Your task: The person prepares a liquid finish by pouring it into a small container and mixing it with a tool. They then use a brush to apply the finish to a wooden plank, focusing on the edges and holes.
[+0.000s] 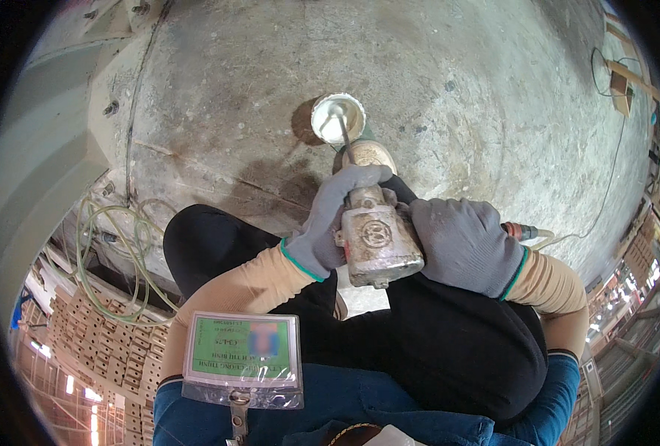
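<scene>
A worn, dusty metal power tool (378, 241) sits between both my hands, over my dark trousers. My left hand (328, 219), in a grey glove, wraps the tool's front neck. My right hand (467, 245), also in a grey glove, grips the tool's rear body. A thin metal shaft (345, 141) runs from the tool down into a white round cup (338, 117) that stands on the concrete floor (456, 89). My shoe tip (368, 154) rests just beside the cup.
An air hose with a red fitting (522, 232) leaves the tool to the right. Pale green coiled hose (114, 245) lies at the left by stacked bricks (99, 342). A badge in a clear sleeve (243, 357) hangs from my chest. Wooden pieces (621, 82) lie far right.
</scene>
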A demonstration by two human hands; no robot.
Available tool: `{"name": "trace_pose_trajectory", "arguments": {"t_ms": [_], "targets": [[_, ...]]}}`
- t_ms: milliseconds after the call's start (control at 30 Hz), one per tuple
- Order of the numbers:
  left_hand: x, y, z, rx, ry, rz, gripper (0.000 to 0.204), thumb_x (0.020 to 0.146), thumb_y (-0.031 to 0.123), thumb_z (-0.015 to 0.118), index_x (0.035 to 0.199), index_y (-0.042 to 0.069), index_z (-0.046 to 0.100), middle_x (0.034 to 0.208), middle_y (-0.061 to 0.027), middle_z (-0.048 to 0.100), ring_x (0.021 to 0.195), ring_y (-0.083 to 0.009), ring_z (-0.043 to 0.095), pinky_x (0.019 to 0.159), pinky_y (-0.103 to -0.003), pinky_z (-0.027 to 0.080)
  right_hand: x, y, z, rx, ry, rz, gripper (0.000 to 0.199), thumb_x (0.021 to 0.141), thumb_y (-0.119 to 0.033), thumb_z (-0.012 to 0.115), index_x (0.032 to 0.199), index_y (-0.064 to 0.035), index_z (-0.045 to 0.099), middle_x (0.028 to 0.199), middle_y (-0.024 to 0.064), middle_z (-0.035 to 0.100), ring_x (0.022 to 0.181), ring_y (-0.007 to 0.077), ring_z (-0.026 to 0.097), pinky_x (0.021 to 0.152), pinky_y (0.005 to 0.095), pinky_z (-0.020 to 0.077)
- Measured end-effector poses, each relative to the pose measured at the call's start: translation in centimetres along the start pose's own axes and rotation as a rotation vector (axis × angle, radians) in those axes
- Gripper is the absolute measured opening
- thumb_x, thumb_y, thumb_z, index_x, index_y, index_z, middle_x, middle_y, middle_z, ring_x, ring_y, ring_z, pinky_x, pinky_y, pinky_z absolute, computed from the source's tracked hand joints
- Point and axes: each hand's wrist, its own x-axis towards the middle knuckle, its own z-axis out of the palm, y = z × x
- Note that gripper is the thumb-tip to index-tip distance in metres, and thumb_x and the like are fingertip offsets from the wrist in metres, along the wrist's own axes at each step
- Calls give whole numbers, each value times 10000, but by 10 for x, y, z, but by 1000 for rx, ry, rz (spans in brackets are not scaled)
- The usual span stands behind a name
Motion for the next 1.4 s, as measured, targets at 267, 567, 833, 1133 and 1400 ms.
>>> {"name": "trace_pose_trajectory", "arguments": {"t_ms": [267,567,833,1133,1400], "targets": [[3,-13,0,35,-16,-33,393,833,298,574,1128,40,544,843,-80,598,785,-183,613,707,-362,562,-10,11,1,6,-94,-6,228,710,-242,604,792,-46,523,639,140,593,592,300,630,490,407,480],[4,-24,-13,-31,17,-14,389,830,307,584,1121,53,535,821,-71,607,784,-196,613,711,-374,551,-9,12,7,-8,-20,-83,195,719,-231,578,783,-53,534,614,117,588,573,283,624,469,391,471],[3,-22,-23,-28,-6,76,377,828,286,580,1115,43,543,809,-76,609,763,-216,612,710,-382,541,-4,7,9,-6,63,-130,174,719,-210,564,791,-52,543,615,100,585,561,267,619,441,392,459],[3,-2,-12,-1,-66,47,399,839,320,557,1101,20,552,847,-77,596,768,-211,602,699,-375,541,2,3,5,-49,65,-28,179,713,-222,582,791,-63,562,645,105,591,570,256,623,460,374,471],[8,-8,-3,6,-33,-62,365,848,314,550,1087,38,549,866,-74,586,796,-203,598,737,-373,532,-9,9,5,-5,-4,15,235,728,-272,602,812,-55,567,639,112,596,581,282,624,490,375,480]]}}
